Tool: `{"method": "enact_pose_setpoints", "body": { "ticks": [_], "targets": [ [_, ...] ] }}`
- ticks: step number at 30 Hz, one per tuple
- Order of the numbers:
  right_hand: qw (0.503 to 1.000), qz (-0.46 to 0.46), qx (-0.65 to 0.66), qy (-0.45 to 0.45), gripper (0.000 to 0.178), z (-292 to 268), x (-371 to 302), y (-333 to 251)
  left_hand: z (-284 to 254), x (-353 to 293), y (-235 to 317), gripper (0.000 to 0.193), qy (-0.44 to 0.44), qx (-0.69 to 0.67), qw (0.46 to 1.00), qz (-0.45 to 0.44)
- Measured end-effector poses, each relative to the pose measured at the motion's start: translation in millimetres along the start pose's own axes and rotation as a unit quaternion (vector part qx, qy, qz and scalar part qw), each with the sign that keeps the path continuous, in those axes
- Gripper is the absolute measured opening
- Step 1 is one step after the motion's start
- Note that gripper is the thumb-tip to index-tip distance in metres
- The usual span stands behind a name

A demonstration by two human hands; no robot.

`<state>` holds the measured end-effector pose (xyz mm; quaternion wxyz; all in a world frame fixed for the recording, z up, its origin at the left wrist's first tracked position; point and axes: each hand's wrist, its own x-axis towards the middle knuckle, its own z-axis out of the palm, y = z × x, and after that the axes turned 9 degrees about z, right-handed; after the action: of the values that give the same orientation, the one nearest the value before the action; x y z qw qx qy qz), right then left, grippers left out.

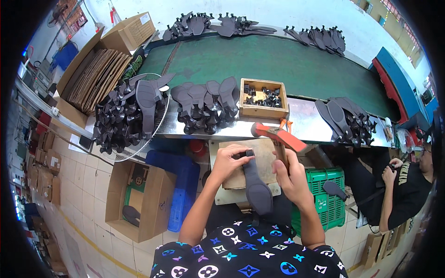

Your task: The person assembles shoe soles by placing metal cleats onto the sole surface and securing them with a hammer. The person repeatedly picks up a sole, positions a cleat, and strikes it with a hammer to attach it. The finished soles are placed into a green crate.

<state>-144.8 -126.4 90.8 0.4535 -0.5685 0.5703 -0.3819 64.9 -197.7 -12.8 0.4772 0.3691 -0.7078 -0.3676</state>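
Observation:
My left hand (pixel 229 163) grips the heel end of a dark grey shoe sole (pixel 258 191), fingers pinched around the black heel. The heel end rests over a worn wooden block (pixel 268 155), and the broad toe end points towards me. In my right hand (pixel 292 178) is a hammer (pixel 280 137) with a red head, raised beside and above the heel, apart from it. My fingers wrap around its handle. Just beyond, a wooden tray (pixel 263 112) on the metal bench holds small black pieces.
Heeled soles (pixel 204 99) are heaped along the bench, with more in a wire basket (pixel 160 125) at left. Behind runs a green conveyor belt (pixel 278 60). Below stand a cardboard box (pixel 155 208) and a green crate (pixel 331 208). Another person (pixel 408 185) sits at right, hands on something dark.

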Motion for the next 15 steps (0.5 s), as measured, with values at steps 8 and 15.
{"method": "enact_pose_setpoints", "body": {
  "ticks": [8, 15],
  "targets": [
    [0.976, -0.017, -0.216, -0.019, 0.022, 5.8, -18.3, 8.6, -1.7, -2.2, -9.1, 0.029, 0.019, -0.008, 1.000, -0.017],
    [0.967, -0.133, -0.202, 0.078, 0.022, -13.3, -56.6, -14.9, -6.7, -5.0, 22.3, 0.081, -0.068, 0.194, 0.978, -0.043]
  ]
}}
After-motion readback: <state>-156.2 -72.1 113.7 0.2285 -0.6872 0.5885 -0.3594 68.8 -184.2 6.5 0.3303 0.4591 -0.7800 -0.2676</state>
